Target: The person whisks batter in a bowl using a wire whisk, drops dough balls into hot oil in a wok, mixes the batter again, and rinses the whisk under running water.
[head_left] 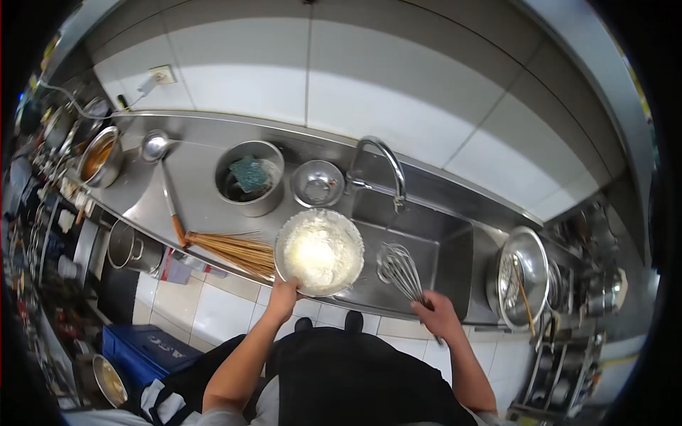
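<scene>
My left hand (283, 301) is closed on the near rim of a metal bowl (283, 273) holding white flour-like powder (321, 254). The bowl is at the left edge of the sink, and I cannot tell whether it rests on anything. In my right hand (437, 315) is a wire whisk (403, 271), gripped by its handle, with its wires over the sink basin (451, 266). Beside the bowl on the left lies a bundle of thin brown sticks (231, 250), its right end partly hidden behind the bowl.
A curved faucet (387, 160) rises behind the basin. Left of it stand a small metal bowl (317, 183), a pot (264, 204) with a green scouring pad (250, 175), and a ladle (169, 195). A large metal bowl (536, 259) is at right. A blue crate (145, 351) is on the floor.
</scene>
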`<state>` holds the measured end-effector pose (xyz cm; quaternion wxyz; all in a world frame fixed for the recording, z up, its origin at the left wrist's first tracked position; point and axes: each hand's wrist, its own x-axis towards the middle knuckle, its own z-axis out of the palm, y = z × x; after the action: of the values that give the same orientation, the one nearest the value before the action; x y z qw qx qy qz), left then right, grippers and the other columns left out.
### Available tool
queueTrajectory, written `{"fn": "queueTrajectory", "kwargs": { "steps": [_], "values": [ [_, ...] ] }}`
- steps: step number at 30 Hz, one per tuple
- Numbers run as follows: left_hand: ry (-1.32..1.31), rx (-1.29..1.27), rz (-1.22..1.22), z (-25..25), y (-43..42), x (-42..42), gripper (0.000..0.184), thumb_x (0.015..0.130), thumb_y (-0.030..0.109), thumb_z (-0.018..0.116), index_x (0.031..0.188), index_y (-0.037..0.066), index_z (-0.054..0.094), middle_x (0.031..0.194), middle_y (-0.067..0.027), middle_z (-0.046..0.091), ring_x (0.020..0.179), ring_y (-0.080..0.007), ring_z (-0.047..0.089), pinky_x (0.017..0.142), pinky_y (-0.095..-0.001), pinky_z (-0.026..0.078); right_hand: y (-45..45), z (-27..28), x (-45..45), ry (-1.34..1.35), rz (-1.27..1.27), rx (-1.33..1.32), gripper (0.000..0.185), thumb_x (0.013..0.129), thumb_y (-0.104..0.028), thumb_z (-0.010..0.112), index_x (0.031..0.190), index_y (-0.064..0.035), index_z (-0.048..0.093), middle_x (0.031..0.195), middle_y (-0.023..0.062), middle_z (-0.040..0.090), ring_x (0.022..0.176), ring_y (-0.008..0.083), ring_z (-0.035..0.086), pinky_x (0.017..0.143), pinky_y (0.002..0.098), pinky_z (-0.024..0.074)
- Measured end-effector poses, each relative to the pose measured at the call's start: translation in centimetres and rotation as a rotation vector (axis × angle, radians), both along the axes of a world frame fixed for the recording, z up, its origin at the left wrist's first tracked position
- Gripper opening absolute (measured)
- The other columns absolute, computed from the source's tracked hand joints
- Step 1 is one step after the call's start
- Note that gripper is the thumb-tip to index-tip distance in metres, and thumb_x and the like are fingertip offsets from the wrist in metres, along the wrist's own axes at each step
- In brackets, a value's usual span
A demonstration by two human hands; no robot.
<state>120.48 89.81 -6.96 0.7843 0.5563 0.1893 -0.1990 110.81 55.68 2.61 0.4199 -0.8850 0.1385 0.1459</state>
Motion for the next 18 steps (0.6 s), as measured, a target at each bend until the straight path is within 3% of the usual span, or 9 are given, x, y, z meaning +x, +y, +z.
{"fn": "queueTrajectory", "kwargs": {
  "steps": [3,6,13,16,18],
  "values": [
    [-0.012,-0.013,-0.02,-0.6,0.3,0.1,0.06,0.079,0.002,0.046,0.138,0.001,0.032,0.12,-0.0191,0.051,0.104,-0.03,0.06,0.076,-0.0411,0.06,3.9,4.4,2.5,-0.064,0.056,-0.226,0.027,0.086,-0.024,0.065,0.105,-0.0053,0.06,0.083,0.0159,0.066,0.08,0.0304,0.067,0.073,0.0381,0.0507],
    [-0.032,-0.003,0.006,-1.5,0.1,0.1,0.06,0.079,0.001,0.044,0.137,-0.001,0.032,0.122,-0.0192,0.052,0.104,-0.0294,0.061,0.075,-0.0404,0.06,7.1,7.0,4.1,-0.121,0.124,-0.239,0.032,0.088,-0.028,0.062,0.115,-0.0098,0.056,0.09,0.0188,0.068,0.086,0.0376,0.066,0.076,0.0429,0.0512],
    [-0.067,0.002,0.101,-1.0,-1.1,-0.2,0.064,0.075,0.001,0.044,0.138,0.002,0.031,0.119,-0.0169,0.053,0.099,-0.0275,0.063,0.07,-0.0399,0.06,7.0,8.6,5.9,-0.217,0.385,-0.49,0.037,0.09,-0.029,0.058,0.122,-0.0132,0.053,0.088,0.0186,0.069,0.084,0.0405,0.066,0.074,0.0494,0.0519],
    [-0.068,0.007,0.095,-1.4,-1.4,-0.2,0.067,0.074,0.001,0.045,0.139,0.004,0.03,0.119,-0.0163,0.053,0.098,-0.0267,0.063,0.068,-0.039,0.06,7.3,9.5,7.5,-0.272,0.586,-0.728,0.035,0.088,-0.023,0.058,0.119,-0.0059,0.055,0.082,0.0186,0.069,0.074,0.0373,0.067,0.068,0.0488,0.0533],
    [-0.09,0.014,0.092,-1.3,-1.4,-0.3,0.067,0.075,0.001,0.044,0.14,0.003,0.029,0.12,-0.0171,0.053,0.097,-0.0269,0.063,0.068,-0.0385,0.06,8.5,9.1,9.0,-0.31,0.668,-0.73,0.033,0.086,-0.019,0.059,0.115,-0.0033,0.057,0.082,0.0183,0.069,0.075,0.0358,0.068,0.067,0.0475,0.0541]
  ]
}}
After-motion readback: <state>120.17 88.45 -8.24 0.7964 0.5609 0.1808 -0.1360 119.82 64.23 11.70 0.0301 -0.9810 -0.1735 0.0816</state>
